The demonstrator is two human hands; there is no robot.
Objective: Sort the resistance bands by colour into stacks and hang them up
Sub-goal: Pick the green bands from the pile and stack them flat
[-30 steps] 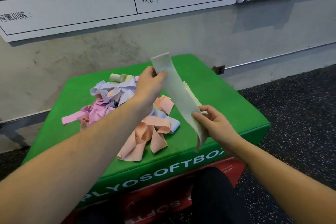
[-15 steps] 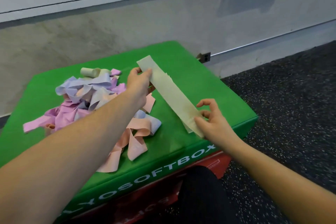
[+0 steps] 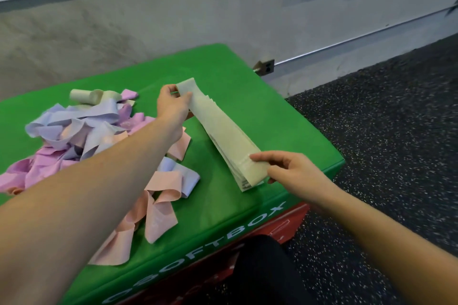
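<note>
On the green soft box (image 3: 223, 77), a loose heap of lilac, pink and peach bands (image 3: 81, 136) lies at its left; nearer the middle the left hand (image 3: 173, 104) pinches the far end of the pale green band stack (image 3: 223, 131); the right hand (image 3: 292, 171) pinches its near end, by the box's right front edge.

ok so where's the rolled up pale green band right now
In the head view, the rolled pale green band sits at the far edge of the tangled pile, on the left of the green box, beyond the left hand.
</note>
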